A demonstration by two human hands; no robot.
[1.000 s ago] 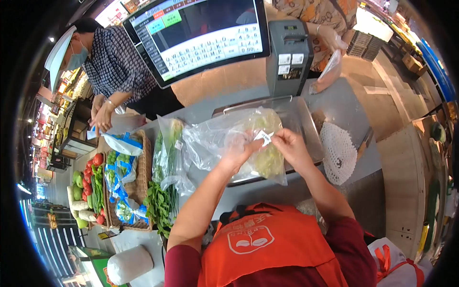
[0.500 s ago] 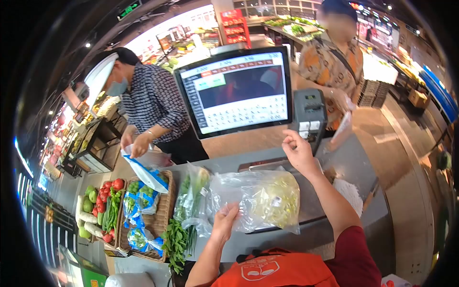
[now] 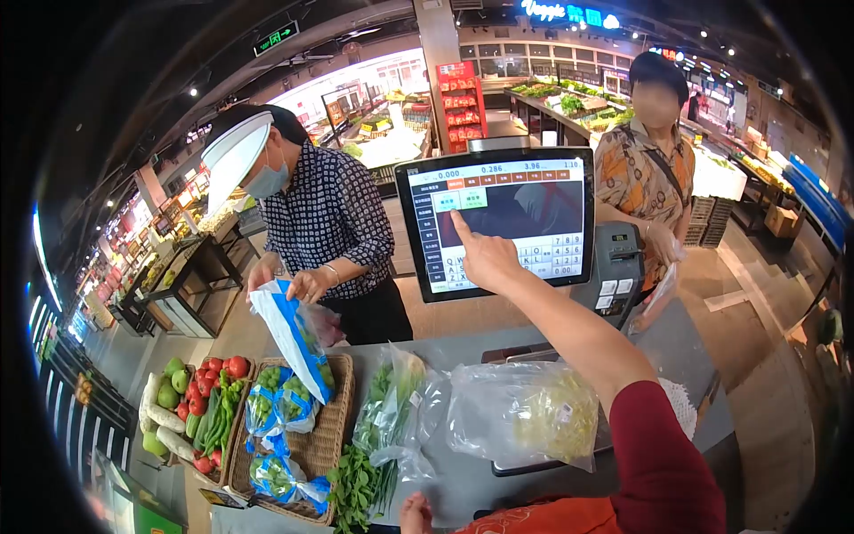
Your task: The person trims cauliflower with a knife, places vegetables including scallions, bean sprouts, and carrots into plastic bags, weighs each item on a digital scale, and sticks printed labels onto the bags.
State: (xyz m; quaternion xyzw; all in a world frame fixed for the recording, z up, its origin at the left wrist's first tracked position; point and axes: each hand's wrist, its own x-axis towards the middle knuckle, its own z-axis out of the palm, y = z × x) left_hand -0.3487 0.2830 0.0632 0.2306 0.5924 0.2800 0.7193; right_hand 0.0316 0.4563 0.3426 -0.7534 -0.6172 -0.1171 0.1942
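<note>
My right hand (image 3: 489, 259) points at the touchscreen (image 3: 520, 209), its index fingertip on or just before a tile at the upper left. The other fingers are curled, and it holds nothing. Low in the view, near the counter's front edge, my left hand (image 3: 415, 513) is partly cut off, its fingers curled with nothing visible in them. A clear plastic bag (image 3: 480, 414) holding pale yellow-green vegetables (image 3: 556, 418) lies on the scale (image 3: 534, 465), under my right arm. Left of it is a clear bag of green vegetables (image 3: 389, 405).
A wicker basket (image 3: 311, 451) holds several blue-trimmed bags. Another basket has tomatoes (image 3: 203, 387), green peppers (image 3: 218, 418) and white radishes. Across the counter (image 3: 436, 343), one person (image 3: 329, 205) handles a blue-and-white bag; another (image 3: 645, 169) stands near the printer (image 3: 616, 262).
My right hand has moved forward onto the screen, its index finger extended. My left hand has let go of the clear bag and drawn back. The view has tilted up.
</note>
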